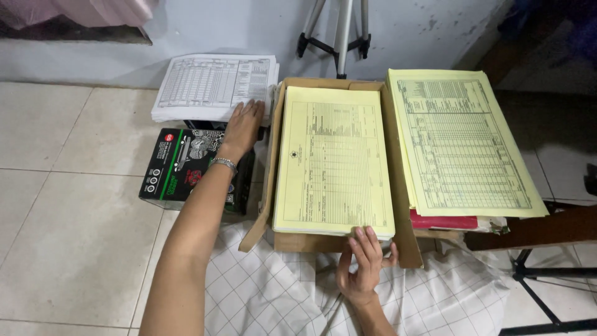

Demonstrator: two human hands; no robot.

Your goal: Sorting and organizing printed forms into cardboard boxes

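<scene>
While my right hand (364,264) pinches the near edge of the yellow form stack (334,158) lying in the cardboard box (272,155), fingers on top, my left hand (241,127) lies spread flat, farther off, on the white form stack (208,87) atop the black carton (180,165).
</scene>
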